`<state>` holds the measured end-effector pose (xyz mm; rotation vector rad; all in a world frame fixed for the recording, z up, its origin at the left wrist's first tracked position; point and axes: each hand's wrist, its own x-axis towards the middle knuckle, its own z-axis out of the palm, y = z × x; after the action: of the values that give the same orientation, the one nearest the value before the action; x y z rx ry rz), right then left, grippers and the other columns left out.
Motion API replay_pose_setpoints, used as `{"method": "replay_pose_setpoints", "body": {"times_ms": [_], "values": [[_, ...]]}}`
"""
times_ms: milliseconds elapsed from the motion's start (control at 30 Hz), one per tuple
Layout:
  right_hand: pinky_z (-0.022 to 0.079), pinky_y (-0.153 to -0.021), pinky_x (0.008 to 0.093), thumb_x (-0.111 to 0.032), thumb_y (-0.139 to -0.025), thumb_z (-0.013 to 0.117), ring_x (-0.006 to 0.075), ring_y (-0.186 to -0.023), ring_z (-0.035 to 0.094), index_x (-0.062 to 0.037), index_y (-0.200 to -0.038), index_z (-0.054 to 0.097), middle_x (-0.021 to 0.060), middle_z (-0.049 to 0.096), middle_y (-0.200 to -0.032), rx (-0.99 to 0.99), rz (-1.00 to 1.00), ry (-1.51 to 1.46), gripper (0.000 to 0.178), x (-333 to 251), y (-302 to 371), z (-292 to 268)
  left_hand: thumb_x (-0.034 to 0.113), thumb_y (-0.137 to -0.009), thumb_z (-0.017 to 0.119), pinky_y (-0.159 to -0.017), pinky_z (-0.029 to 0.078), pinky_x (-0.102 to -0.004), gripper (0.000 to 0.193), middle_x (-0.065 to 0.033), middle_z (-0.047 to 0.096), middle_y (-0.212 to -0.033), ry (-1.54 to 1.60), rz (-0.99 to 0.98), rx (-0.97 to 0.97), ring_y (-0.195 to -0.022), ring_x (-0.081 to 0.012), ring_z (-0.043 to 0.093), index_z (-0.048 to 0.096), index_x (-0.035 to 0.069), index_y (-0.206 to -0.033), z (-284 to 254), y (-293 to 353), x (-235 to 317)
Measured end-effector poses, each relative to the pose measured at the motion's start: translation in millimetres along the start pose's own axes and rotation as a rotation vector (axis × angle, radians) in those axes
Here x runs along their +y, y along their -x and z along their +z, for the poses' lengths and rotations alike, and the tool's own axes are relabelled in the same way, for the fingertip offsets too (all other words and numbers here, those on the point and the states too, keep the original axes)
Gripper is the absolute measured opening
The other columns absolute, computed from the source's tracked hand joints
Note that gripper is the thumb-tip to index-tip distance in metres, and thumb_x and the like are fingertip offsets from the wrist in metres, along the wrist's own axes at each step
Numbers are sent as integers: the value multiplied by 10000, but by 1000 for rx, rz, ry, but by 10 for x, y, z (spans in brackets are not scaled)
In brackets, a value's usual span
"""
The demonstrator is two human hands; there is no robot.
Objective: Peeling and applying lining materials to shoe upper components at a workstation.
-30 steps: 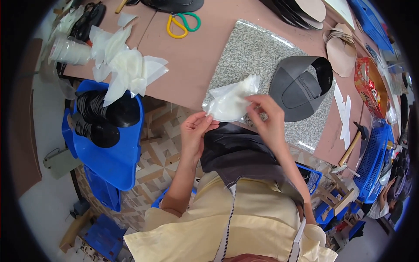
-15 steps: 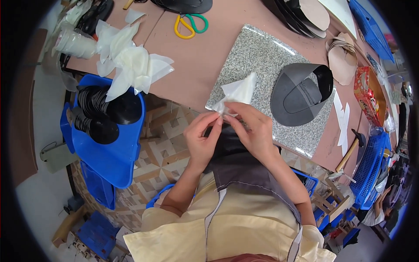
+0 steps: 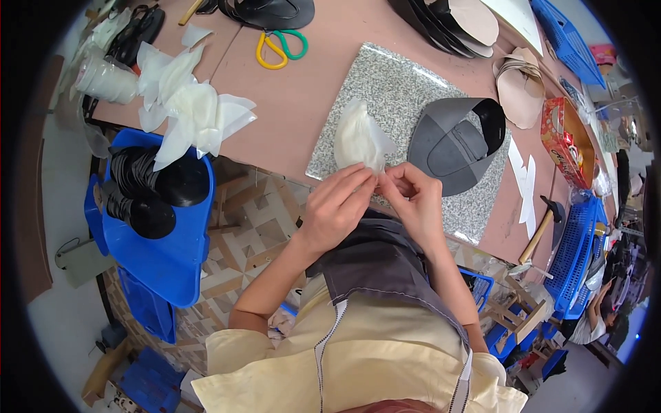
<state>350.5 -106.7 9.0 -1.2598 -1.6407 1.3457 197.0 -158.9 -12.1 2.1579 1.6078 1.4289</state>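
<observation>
Both my hands pinch the lower edge of a translucent white sheet piece (image 3: 358, 138) with a cream-coloured middle, which lies over the near left part of a speckled stone slab (image 3: 385, 77). The fingers of my left hand (image 3: 339, 205) are closed at its near left edge. Close beside it, my right hand (image 3: 417, 206) has thumb and fingers closed at the near right corner; fingertip contact is partly hidden. A dark grey shoe upper (image 3: 441, 155), formed into an open loop, rests on the slab to the right of my hands.
A heap of similar white pieces (image 3: 186, 107) lies at the table's left edge. Scissors (image 3: 280, 49) with yellow and green handles lie behind. Black rounded parts (image 3: 182, 179) fill a blue chair (image 3: 148, 265). At right are white strips (image 3: 525, 189), a hammer (image 3: 537, 237) and a red box (image 3: 561, 131).
The white piece has turned from slanting right to standing more upright and spread out. My left hand has shifted right and now lies palm down along its edge.
</observation>
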Motion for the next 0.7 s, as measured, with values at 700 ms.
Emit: {"method": "replay_pose_setpoints", "body": {"times_ms": [700], "values": [[484, -881, 269, -19, -899, 624, 126, -960, 600, 22, -875, 587, 107, 624, -1143, -152, 119, -617, 60, 256, -58, -314, 140, -1026, 469, -870, 493, -287, 160, -70, 640, -1064, 1334, -950, 257, -993, -127, 628, 498, 49, -1155, 41, -117, -5]]}}
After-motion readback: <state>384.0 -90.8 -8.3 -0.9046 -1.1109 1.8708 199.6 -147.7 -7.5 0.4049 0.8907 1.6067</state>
